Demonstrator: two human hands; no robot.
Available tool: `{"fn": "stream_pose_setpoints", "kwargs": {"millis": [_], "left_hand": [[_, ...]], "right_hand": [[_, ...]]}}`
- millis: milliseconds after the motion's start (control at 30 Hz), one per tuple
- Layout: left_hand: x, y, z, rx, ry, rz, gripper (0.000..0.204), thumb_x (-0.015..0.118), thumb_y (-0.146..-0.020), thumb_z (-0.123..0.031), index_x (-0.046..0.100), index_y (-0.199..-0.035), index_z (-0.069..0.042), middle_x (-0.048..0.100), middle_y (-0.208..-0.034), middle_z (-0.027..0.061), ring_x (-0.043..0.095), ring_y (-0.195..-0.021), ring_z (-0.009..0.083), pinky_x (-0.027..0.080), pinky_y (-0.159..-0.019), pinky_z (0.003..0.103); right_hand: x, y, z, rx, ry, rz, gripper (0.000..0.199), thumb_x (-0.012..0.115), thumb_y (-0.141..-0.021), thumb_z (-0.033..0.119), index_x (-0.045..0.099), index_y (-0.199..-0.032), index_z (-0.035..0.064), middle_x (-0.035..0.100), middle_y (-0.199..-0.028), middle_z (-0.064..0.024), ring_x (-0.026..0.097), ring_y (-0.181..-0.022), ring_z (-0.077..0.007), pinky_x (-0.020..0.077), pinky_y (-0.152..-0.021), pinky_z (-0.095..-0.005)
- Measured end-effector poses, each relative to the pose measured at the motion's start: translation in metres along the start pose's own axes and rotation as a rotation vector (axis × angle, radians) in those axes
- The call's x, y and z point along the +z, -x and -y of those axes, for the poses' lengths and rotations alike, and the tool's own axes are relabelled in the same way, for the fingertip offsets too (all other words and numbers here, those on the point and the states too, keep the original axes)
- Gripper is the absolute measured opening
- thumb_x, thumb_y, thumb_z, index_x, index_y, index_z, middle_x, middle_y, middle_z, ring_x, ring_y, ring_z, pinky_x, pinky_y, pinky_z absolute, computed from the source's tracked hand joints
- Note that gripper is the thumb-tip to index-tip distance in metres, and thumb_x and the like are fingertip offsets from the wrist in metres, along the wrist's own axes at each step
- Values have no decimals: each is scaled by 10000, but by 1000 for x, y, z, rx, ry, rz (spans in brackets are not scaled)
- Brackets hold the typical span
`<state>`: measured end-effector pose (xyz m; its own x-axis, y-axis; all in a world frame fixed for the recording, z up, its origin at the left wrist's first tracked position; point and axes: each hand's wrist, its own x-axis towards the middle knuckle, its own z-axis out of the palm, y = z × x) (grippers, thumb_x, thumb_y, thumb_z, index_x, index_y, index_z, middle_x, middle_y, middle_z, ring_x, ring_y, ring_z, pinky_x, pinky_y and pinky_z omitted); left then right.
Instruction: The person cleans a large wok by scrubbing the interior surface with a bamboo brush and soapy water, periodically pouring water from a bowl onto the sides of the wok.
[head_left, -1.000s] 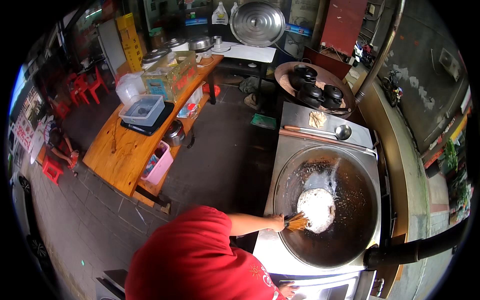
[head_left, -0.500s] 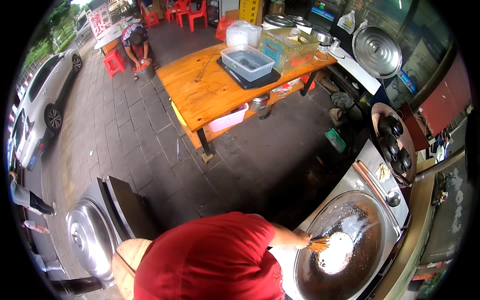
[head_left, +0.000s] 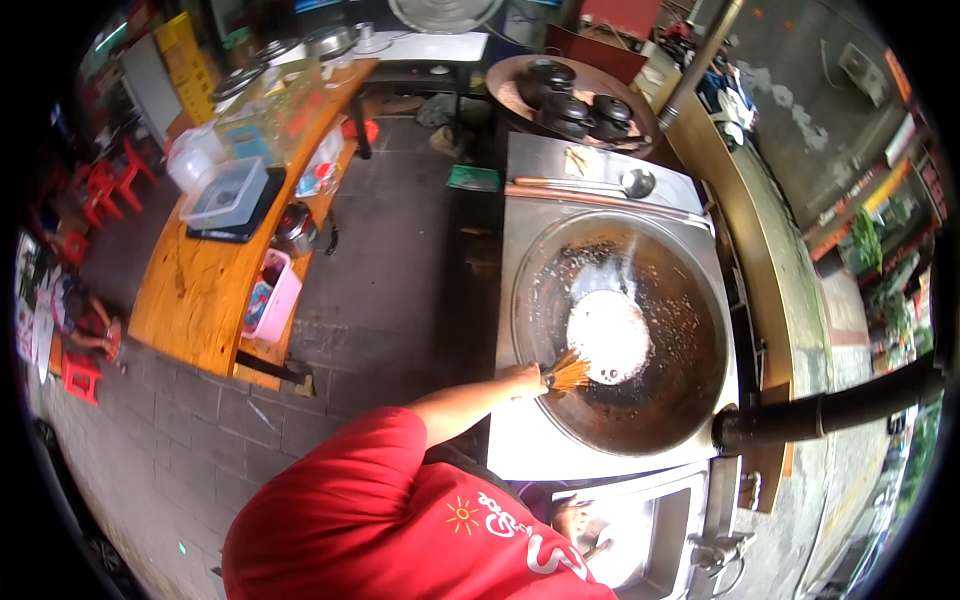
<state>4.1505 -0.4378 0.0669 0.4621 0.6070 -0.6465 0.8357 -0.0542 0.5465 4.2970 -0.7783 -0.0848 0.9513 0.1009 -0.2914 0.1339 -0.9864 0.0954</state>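
My left hand [head_left: 522, 382] is closed round the top of a bamboo wok brush [head_left: 570, 374]. The splayed bristles of this brush rest in the near left part of a large dark wok [head_left: 690, 385] set in a steel stove top. Beside the bristles lies a bright white patch [head_left: 610, 335]; whether it is foam or glare I cannot tell. Small pale specks dot the wok's wall. At the sink's left corner is a blurred skin-coloured shape, close to a pale round thing with a brown stick; I cannot tell whether it is my right hand.
A steel sink [head_left: 680, 500] with a tap [head_left: 722, 548] adjoins the stove. Beyond the wok lie a ladle [head_left: 637, 183] and a long wooden rod [head_left: 560, 194]. Black lidded pots [head_left: 566, 115] stand further back. A wooden table [head_left: 195, 300] is on the left, a dark pipe [head_left: 820, 412] on the right.
The view has swung to the right, bringing the wok to the middle and the sink into sight. The lidded steel pot has left view. My left hand keeps its hold on the brush in the wok.
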Motion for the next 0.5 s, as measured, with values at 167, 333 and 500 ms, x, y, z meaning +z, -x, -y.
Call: {"fn": "stream_pose_setpoints", "kwargs": {"millis": [167, 333, 500], "left_hand": [[15, -25, -11, 80, -78, 118, 551, 546, -869, -476, 560, -615, 12, 566, -503, 99, 550, -400, 180, 414, -359, 334], [34, -55, -35, 83, -115, 238, 549, 537, -884, -484, 565, -702, 33, 596, -565, 107, 573, -429, 188, 445, -369, 315], [21, -92, -69, 140, -304, 166, 501, 557, -893, -433, 619, -754, 44, 618, -560, 116, 593, -433, 197, 492, -418, 335]], "right_hand": [[-13, 10, 4, 4, -116, 89, 740, 341, -916, 573, 140, -1480, 138, 487, -1189, -204, 476, -1114, -345, 324, -945, -523], [-18, 13, 14, 144, -256, 66, 759, 331, -906, 608, 194, -1463, 111, 489, -1165, -234, 469, -1111, -363, 271, -977, -508], [-15, 21, 32, 209, -254, -156, 749, 357, -901, 612, 244, -1447, 112, 506, -1085, -244, 496, -1025, -360, 263, -976, -481]]}}
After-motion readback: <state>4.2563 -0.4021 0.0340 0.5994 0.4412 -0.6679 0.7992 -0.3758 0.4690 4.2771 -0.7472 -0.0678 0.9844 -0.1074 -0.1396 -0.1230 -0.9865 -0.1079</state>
